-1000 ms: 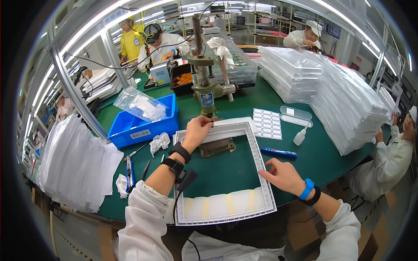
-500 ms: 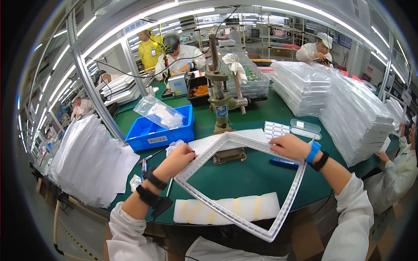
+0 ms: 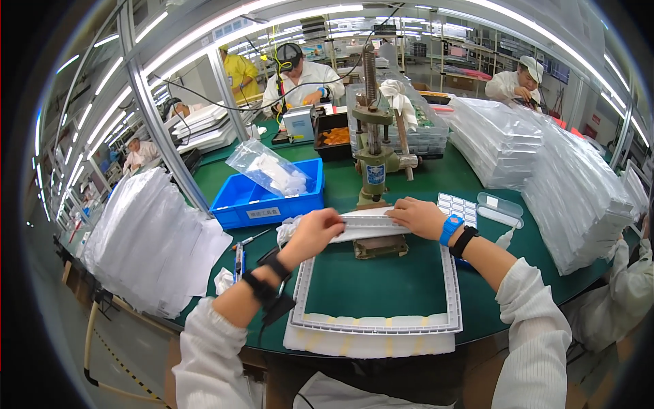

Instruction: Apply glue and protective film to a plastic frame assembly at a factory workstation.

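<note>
Green-topped bench (image 3: pixel 378 286) before me, edge curving in the fisheye view. Closest to me: a pale foam strip (image 3: pixel 371 346) along the edge, white frame (image 3: pixel 451 293) lying over it; whether the frame's sides touch the green, I can't tell. Left of my fingers (image 3: pixel 334 218): blue bin (image 3: pixel 303 203), crumpled wipe (image 3: pixel 287 230) beside it, a screwdriver (image 3: pixel 253 238), blue-handled cutter (image 3: pixel 240 262), then a tall stack of white sheets (image 3: pixel 146 238). Beyond the frame stands the metal press (image 3: pixel 373 153). To my right: label sheet (image 3: pixel 458 206), clear case (image 3: pixel 499 210), small squeeze bottle (image 3: pixel 505 238), plastic-wrapped stacks (image 3: pixel 579 191).
</note>
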A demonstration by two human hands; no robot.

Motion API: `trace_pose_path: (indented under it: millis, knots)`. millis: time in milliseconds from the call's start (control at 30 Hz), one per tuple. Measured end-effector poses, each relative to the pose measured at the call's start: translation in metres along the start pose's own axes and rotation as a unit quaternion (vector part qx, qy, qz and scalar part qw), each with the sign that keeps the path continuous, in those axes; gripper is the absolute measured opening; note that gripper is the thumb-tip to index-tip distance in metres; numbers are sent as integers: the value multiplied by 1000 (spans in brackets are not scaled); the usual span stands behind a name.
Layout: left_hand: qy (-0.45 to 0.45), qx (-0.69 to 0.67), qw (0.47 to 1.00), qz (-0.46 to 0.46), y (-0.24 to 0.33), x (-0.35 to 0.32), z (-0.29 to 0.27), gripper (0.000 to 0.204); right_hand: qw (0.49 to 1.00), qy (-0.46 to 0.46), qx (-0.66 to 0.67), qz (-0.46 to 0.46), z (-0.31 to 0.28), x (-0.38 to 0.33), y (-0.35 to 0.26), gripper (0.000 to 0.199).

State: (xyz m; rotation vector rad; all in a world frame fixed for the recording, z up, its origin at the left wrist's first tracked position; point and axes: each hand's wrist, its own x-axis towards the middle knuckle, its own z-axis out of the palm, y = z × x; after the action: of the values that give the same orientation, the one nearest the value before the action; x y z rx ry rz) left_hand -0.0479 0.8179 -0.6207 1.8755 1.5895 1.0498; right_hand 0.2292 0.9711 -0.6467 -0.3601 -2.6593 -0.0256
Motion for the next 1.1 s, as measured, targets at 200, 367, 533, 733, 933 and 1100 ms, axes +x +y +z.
trace_pose_path:
  millis: [200, 367, 533, 733, 933, 1100]
  knots:
    - [55, 3, 998, 32, -9, 56, 47, 21, 982, -104, 13, 159, -41, -3, 37, 24]
    - [19, -11, 999, 39, -2, 66, 60, 21, 949, 178, 114, 236, -115, 43, 80, 27]
    - [41, 1, 999, 29, -5, 58, 59, 19, 918, 306, 136, 212, -136, 121, 69, 33]
    - [34, -27, 998, 50, -9, 62, 67, 19, 918, 307, 93, 232, -128, 168, 80, 44]
    - [37, -29, 998, 52, -7, 68, 66, 19, 921, 306, 21, 238, -110, 199, 107, 49]
    - [68, -2, 996, 64, -27, 55, 59, 17, 929, 281, 22, 239, -91, 234, 114, 29]
